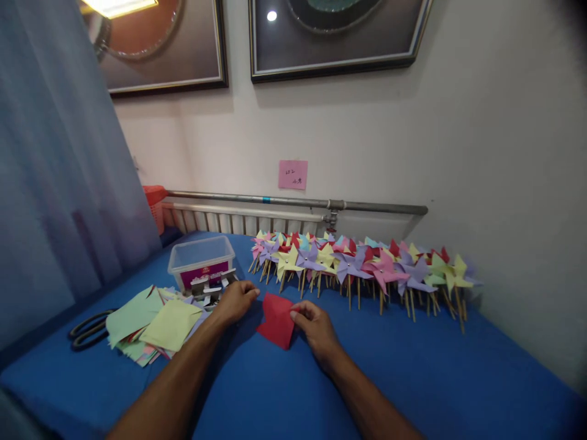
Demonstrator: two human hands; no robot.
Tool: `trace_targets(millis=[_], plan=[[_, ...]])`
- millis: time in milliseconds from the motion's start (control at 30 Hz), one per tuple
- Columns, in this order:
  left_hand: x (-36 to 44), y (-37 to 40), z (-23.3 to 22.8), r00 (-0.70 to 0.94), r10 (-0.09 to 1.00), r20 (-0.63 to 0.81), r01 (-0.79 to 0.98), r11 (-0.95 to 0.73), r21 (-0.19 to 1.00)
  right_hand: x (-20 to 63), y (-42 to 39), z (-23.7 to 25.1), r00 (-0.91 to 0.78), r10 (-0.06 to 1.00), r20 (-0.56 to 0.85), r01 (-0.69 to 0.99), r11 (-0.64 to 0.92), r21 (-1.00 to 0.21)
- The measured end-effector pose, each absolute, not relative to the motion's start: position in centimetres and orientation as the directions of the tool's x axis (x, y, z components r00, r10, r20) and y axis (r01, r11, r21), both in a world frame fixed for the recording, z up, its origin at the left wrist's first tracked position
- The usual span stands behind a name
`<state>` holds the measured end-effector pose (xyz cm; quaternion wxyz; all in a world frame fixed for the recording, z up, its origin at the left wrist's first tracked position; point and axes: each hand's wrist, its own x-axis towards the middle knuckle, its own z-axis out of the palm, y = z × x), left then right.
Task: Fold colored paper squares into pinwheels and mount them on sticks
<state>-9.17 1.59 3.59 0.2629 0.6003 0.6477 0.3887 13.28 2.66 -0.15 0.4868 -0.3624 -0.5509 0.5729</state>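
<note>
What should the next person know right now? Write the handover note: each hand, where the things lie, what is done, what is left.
Right hand: pinches the right edge of the red paper square, which rests on the blue table.
Left hand: closed, just left of the square beside the clear plastic box; what it holds cannot be told.
Loose paper sheets are stacked at left, with scissors beyond them.
Done: a long row of finished pinwheels on sticks along the wall.
Left: the red square is not yet a pinwheel; the stack remains unused.
</note>
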Motion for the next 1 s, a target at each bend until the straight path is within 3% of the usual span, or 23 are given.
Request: trace_targets(millis=[167,400,500,733,1000], plan=[[-7.6,1.6,3.0,-0.163,0.986,0.020,0.143,0.003,0.990,13.6,3.0,0.1,-0.284,0.958,0.024,-0.327,-0.073,-0.942],[-5.7,0.9,2.4,0.084,0.996,-0.036,-0.209,0.052,0.976,13.7,2.7,0.7,-0.243,0.970,-0.017,-0.440,-0.126,-0.889],[-5.2,0.7,2.5,0.104,0.994,-0.024,-0.316,0.056,0.947,13.7,2.3,1.0,-0.205,0.978,-0.030,-0.511,-0.133,-0.849],[-4.7,0.5,3.0,0.077,0.997,0.004,-0.423,0.029,0.906,12.8,0.5,1.6,-0.421,0.906,-0.047,-0.534,-0.289,-0.795],[-4.2,0.0,3.3,0.093,0.996,0.013,-0.401,0.025,0.916,12.3,0.4,1.6,-0.341,0.940,-0.009,-0.528,-0.199,-0.826]])
